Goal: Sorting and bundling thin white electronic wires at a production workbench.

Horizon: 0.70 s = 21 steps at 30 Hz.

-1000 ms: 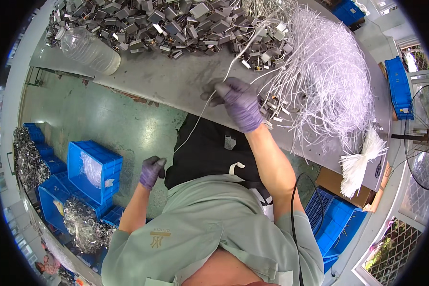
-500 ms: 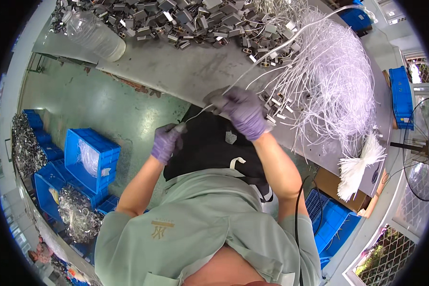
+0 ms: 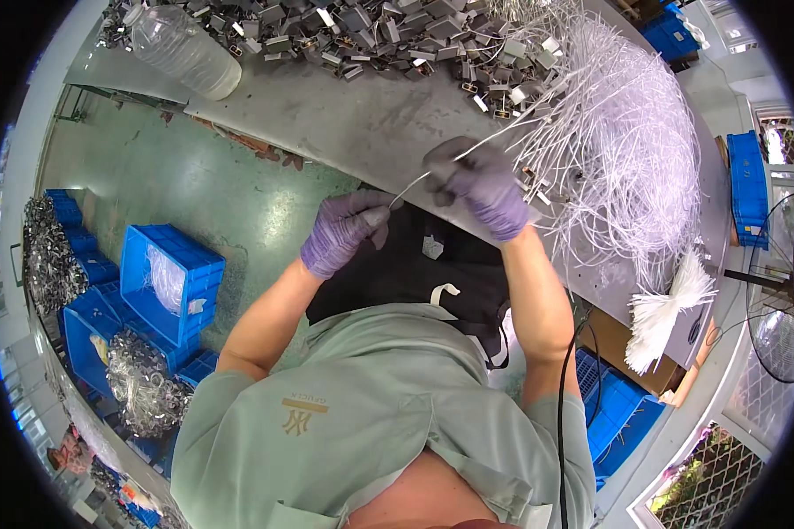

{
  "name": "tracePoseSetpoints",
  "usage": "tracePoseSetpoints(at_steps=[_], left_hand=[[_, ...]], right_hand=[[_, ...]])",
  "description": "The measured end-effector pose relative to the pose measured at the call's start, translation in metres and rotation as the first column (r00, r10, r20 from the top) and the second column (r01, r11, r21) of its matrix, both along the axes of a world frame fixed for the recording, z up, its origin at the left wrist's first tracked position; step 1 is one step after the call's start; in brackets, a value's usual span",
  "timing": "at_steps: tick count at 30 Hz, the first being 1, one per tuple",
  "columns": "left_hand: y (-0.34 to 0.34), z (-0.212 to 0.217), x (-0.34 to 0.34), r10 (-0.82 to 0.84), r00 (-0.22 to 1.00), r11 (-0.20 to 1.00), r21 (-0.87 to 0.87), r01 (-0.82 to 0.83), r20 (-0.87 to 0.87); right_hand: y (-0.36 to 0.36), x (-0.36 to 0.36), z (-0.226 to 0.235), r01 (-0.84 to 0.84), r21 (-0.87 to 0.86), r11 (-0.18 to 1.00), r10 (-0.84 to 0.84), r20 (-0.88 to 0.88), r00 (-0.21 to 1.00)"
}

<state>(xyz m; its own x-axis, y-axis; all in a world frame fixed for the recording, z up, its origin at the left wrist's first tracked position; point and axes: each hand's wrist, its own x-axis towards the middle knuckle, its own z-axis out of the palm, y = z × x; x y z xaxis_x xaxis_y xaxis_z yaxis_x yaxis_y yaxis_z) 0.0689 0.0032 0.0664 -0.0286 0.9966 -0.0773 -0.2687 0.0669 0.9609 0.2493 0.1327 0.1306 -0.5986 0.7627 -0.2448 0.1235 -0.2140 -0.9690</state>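
Purple-grey gloves cover both my hands, which are at the near edge of the grey table. My left hand pinches the end of a thin white cable between thumb and fingers. Closed around the same cable farther along is my right hand, slightly blurred. Beyond that hand the cable runs up and right toward a large tangled bundle of white cables. Whether a connector sits at the end inside my left fingers is hidden.
Many small grey box-shaped parts are heaped along the table's far side. A clear plastic bottle stands at far left. White strips hang over the right edge. Blue crates stand on the floor at left.
Both hands have moved right, the left one also upward, and now sit closer together. The cable's long free stretch past my right hand has dropped lower toward the bundle.
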Motion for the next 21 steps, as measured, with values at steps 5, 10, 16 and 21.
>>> tracePoseSetpoints(at_steps=[5,10,16,21], left_hand=[[0.018,0.009,0.004,0.012,1.0,0.994,-0.107,-0.012,0.007],[0.041,0.014,0.018,-0.025,0.998,0.999,-0.031,0.027,0.057],[0.086,0.016,0.042,-0.084,0.994,0.996,-0.026,0.083,-0.074],[0.093,-0.008,0.042,0.026,0.879,0.984,0.166,0.061,-0.476]], right_hand=[[0.003,0.007,0.011,0.106,0.0,0.994,-0.106,0.004,0.994],[-0.024,-0.008,-0.005,0.055,-0.003,0.999,-0.054,0.136,0.989],[0.026,0.039,-0.023,0.125,0.404,0.906,-0.235,0.237,0.943],[0.082,0.158,-0.028,0.384,0.427,0.819,-0.547,0.377,0.747]])
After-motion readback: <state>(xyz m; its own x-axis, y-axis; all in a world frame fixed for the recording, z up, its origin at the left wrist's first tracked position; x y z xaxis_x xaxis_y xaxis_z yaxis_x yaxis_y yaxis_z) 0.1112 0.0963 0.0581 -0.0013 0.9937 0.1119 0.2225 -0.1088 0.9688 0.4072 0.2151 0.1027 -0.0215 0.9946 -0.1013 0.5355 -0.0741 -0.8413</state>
